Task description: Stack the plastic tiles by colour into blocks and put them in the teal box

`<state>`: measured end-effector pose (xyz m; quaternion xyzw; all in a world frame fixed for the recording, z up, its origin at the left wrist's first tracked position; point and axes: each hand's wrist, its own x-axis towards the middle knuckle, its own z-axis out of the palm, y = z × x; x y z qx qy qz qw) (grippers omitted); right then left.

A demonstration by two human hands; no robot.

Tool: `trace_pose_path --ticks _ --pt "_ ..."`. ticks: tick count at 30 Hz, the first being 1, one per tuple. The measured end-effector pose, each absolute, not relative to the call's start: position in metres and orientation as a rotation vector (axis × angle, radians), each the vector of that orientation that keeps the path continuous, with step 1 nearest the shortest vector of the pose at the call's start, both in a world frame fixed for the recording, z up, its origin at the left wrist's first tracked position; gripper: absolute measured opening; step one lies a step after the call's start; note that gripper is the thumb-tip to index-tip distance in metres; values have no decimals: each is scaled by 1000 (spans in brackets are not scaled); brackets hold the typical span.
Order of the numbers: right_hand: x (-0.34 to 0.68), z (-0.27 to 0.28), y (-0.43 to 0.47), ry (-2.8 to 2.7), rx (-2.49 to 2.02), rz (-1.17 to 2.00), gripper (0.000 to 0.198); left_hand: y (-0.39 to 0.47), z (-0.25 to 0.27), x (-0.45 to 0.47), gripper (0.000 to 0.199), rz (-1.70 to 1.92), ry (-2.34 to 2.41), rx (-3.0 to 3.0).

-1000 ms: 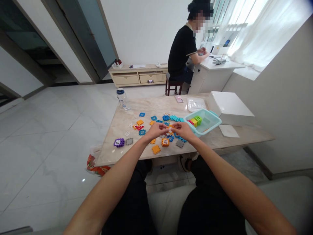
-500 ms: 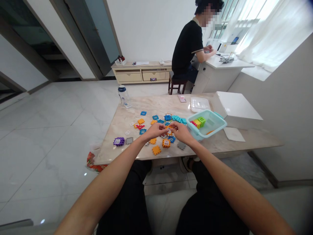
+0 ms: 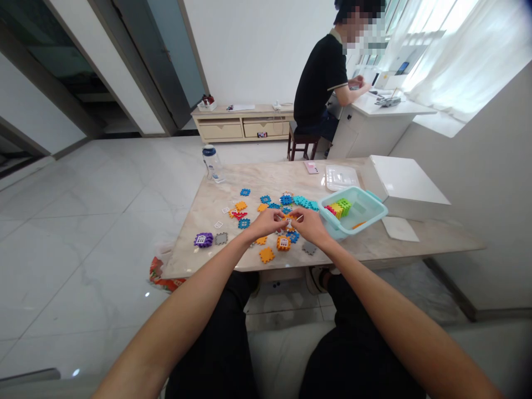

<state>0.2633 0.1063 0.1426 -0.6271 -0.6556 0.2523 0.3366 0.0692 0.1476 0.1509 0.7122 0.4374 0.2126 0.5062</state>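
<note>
My left hand (image 3: pixel 268 223) and my right hand (image 3: pixel 308 225) meet over the marble-look table, fingertips pinched on an orange interlocking building tile (image 3: pixel 290 224) with a white part on it. Fingers hide much of this tile. Just below sits an orange block (image 3: pixel 284 243) with a white window insert. A loose orange tile (image 3: pixel 266 255) lies near the table's front edge, and a grey tile (image 3: pixel 309 247) is below my right hand. Several blue tiles (image 3: pixel 244 223) and a red piece (image 3: pixel 240 215) are scattered left of and behind my hands.
A light-teal basket (image 3: pixel 376 218) holding green, yellow and red pieces stands to the right. Behind it are a clear lid (image 3: pixel 341 177) and a white box (image 3: pixel 409 177). A purple block (image 3: pixel 203 240) and a water bottle (image 3: pixel 213 164) stand left. Another person (image 3: pixel 318 83) sits at a far desk.
My hands stay together on the orange tile with only slight finger movement. The whole view has shifted a little.
</note>
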Motion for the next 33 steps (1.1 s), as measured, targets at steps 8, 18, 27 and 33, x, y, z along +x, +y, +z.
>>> trace_pose_path --ticks 8,18,27,33 --pt "266 132 108 -1722 -1560 597 20 149 147 70 36 478 1019 1671" --pt "276 133 104 -2178 -1259 410 36 148 156 60 42 422 1044 1596" --pt "275 133 105 -2186 -1274 309 29 151 154 58 45 426 1064 1570" --pt "274 132 105 -2226 -1291 248 27 149 154 58 39 439 1056 1617"
